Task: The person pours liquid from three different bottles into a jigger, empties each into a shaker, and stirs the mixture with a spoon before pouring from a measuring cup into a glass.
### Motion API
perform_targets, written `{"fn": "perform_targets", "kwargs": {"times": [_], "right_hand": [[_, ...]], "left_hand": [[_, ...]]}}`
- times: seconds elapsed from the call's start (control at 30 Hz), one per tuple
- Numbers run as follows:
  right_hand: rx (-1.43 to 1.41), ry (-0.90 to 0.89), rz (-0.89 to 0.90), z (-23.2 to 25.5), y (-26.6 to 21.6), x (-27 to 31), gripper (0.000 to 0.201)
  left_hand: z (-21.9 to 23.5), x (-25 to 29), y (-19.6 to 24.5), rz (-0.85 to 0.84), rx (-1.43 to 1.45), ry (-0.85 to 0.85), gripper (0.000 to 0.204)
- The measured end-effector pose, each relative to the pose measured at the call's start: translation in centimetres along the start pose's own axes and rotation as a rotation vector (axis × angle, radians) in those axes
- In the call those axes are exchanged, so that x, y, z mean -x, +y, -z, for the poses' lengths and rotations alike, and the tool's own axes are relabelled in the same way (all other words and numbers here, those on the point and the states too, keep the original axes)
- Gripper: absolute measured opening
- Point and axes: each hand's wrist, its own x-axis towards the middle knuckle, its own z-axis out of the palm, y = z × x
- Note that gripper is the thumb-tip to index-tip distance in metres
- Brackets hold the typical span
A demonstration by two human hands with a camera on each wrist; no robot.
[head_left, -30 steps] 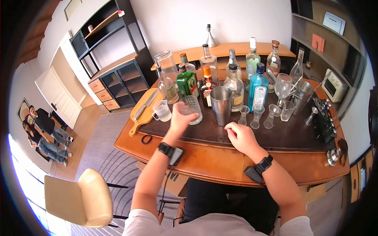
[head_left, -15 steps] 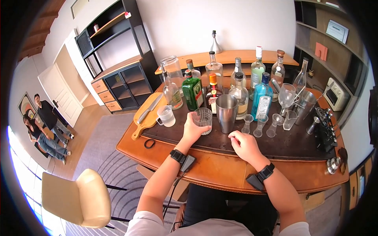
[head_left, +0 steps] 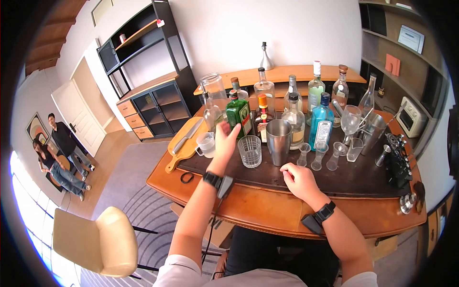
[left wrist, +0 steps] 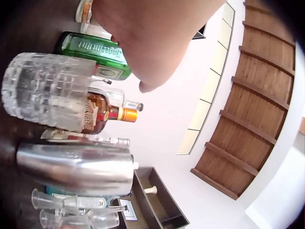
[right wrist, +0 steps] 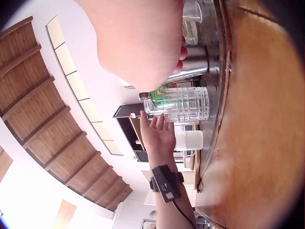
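Observation:
My left hand point(head_left: 225, 142) is raised with fingers relaxed and nothing in it, between the small measuring jug point(head_left: 206, 145) and the cut-glass tumbler point(head_left: 250, 152). The tumbler, upright on the dark mat, has a metal shaker tin point(head_left: 278, 143) to its right. In the left wrist view the tumbler point(left wrist: 45, 90) stands close, with the green bottle point(left wrist: 93, 50) behind it. My right hand point(head_left: 301, 178) rests loosely curled at the near side of the mat, just in front of the tin, holding nothing. Its fingers are mostly hidden in the right wrist view.
Several liquor bottles, including a blue one point(head_left: 321, 126), line the back. Small glass jiggers point(head_left: 317, 160) and a stemmed glass point(head_left: 351, 119) stand right of the tin. A knife point(head_left: 186, 136) lies on a wooden board point(head_left: 173, 162) at left. Two people stand by the far door point(head_left: 79, 115).
The tumbler has moved a little nearer to the shaker tin under my left hand. That hand has since let go and shifted left and up. My right hand has stayed in place.

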Motion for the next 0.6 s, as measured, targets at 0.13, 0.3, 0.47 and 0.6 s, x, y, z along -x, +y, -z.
{"fn": "perform_targets", "kwargs": {"times": [0.13, 0.3, 0.47, 0.6], "right_hand": [[0.013, 0.002, -0.001, 0.0, 0.1, 0.0, 0.011], [-0.005, 0.005, -0.013, 0.0, 0.1, 0.0, 0.011], [0.002, 0.015, 0.017, 0.1, 0.2, 0.0, 0.010], [0.006, 0.019, 0.039, 0.1, 0.2, -0.1, 0.010]], "left_hand": [[-0.9, -6.5, 0.0, -0.083, -0.301, 0.026, 0.084], [-2.6, -9.4, -0.1, -0.108, -0.498, 0.025, 0.088], [-2.7, -9.4, 0.3, -0.029, -0.438, -0.015, 0.079], [-1.4, -9.0, 0.6, -0.063, -0.418, -0.055, 0.079]]}}
